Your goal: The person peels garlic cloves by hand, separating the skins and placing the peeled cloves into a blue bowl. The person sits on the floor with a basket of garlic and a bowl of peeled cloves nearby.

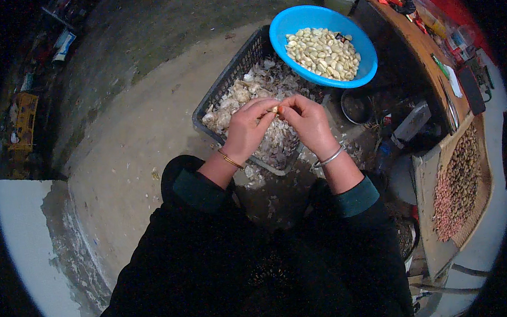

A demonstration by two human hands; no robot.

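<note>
My left hand (252, 121) and my right hand (308, 119) meet fingertip to fingertip over a black plastic crate (229, 71). Between them they pinch a small garlic clove (274, 110), partly covered by the fingers. Inside the crate lie garlic bulbs (238, 94) towards the left and loose papery skins (274, 147) below and to the right of my hands. A blue plastic basin (365, 73) sits at the crate's upper right corner, holding many peeled garlic cloves (325, 55) and a small dark item among them.
A wooden table (421, 48) on the right carries scissors (449, 105), packets and other small things. Below it is a dark round bowl (356, 106). A woven tray (488, 167) at the far right holds brown and pink nuts or beans. Bits of skin litter the concrete floor (135, 120).
</note>
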